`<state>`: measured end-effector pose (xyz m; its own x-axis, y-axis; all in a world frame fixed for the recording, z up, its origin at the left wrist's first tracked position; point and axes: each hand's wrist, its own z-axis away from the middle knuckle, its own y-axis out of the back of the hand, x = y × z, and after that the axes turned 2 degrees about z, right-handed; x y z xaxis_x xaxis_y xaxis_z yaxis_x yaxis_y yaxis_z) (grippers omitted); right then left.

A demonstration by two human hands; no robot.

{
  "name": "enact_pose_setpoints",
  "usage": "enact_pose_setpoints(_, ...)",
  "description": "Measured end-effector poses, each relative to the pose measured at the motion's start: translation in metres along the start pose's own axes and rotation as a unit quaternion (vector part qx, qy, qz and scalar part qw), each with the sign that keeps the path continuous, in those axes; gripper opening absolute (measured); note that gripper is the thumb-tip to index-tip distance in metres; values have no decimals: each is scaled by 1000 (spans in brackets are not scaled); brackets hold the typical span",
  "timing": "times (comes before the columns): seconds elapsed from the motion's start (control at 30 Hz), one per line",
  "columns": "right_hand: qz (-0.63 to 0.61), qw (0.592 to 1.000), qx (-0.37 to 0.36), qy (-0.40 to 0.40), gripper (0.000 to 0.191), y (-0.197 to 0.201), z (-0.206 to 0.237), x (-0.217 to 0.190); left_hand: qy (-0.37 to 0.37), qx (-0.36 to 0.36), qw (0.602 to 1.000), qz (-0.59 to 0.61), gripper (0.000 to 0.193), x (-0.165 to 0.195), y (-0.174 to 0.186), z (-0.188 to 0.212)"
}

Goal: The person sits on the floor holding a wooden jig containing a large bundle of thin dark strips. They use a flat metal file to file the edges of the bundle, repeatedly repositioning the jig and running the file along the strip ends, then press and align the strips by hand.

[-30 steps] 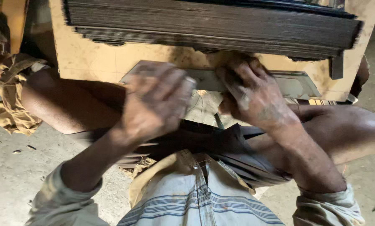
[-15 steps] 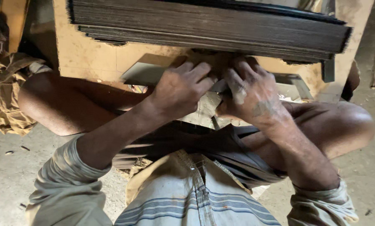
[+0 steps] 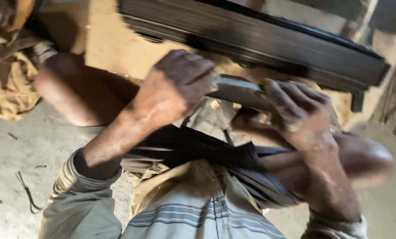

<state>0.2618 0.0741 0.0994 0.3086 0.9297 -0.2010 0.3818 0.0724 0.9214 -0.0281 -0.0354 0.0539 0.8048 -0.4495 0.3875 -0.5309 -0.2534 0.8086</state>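
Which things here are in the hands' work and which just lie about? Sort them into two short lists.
In the work:
- left hand and right hand, both gripping the flat grey sheet
- dark stack of sheets just above it
- tan board under the stack

Lying about:
- crumpled tan cloth at the left
- dark cord on the concrete floor

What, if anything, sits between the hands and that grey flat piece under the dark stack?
Nothing visible. The left hand is closed over one end of the grey flat piece and the right hand grips the other end. The dark stack of sheets lies just above, not between.
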Motion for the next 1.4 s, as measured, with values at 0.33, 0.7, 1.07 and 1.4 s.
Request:
enact_pose_setpoints(0.33, 51, 998, 38, 16, 26, -55, -39, -9, 414, 270, 771, 402, 19, -59, 23, 86)
enact_pose_setpoints(0.7, -25, 998, 51, -1, 13, -100, -126, -69, 319, 360, 801, 356, 34, -83, 18, 91)
enact_pose_setpoints(1.07, 2, 999, 53, 2, 16, -117, -149, -90, 335, 411, 771, 353, 37, -86, 26, 87)
enact_pose_setpoints(1.4, -27, 998, 50, 21, 13, -124, -157, -85, 304, 308, 848, 305, 41, -85, 31, 88)
